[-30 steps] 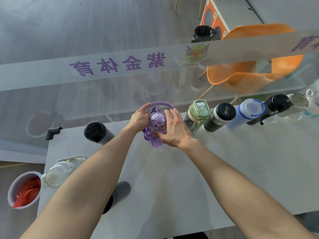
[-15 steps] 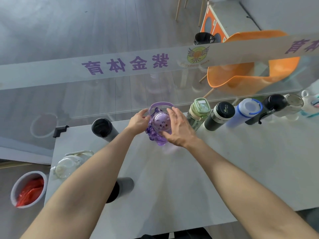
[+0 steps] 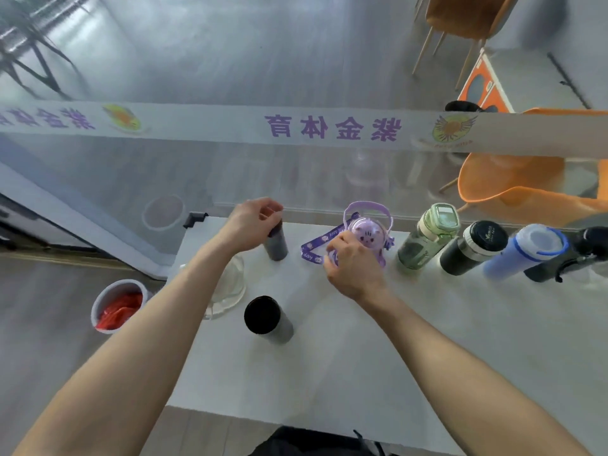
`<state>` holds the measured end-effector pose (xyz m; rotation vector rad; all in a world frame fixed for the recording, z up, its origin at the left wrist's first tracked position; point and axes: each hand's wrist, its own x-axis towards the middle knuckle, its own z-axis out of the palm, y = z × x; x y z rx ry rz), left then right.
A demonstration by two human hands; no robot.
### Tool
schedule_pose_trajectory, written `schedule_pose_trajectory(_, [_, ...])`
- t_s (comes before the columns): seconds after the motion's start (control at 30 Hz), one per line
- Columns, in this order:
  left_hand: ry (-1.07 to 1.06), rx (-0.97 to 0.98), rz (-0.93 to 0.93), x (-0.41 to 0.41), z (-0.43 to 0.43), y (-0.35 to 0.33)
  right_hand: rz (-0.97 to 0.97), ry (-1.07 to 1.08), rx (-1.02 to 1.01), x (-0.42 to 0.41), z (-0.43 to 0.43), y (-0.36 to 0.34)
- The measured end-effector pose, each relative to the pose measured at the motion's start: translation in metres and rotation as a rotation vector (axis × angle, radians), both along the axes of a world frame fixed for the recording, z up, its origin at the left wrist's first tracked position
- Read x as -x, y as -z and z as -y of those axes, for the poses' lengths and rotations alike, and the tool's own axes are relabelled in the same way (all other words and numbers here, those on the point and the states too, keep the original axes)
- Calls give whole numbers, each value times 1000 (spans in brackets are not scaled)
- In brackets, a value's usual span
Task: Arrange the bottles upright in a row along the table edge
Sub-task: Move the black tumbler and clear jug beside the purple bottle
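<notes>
While our left hand [image 3: 251,222] closes over the cap of a grey tumbler [image 3: 275,244], our right hand [image 3: 353,269] rests at the purple kids' bottle [image 3: 367,236].

Left fingers curl together round the tumbler's top at the white table's [image 3: 345,350] far edge; right fingers are bent against the purple bottle's near side and its strap [image 3: 316,246]. To its right stand a green bottle [image 3: 427,240], a black mug [image 3: 473,247] and a blue bottle [image 3: 526,251]. Another black-lidded tumbler [image 3: 268,319] stands nearer us.
</notes>
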<state>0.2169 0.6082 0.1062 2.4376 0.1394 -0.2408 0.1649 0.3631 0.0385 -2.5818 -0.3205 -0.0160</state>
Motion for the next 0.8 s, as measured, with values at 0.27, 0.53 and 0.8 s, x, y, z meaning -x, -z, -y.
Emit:
schedule_pose_trajectory(0.27, [-59,-247,-79,63,-101,14,-171,-72,-19,-10,-63,2])
schedule_pose_trajectory(0.53, [229,-436,-252,73,-147,65,-217,43,-27,-61,-119,3])
schedule_pose_trajectory(0.8, [280,-335,-149,57,-170,78,-304,112,13,-79,-162,15])
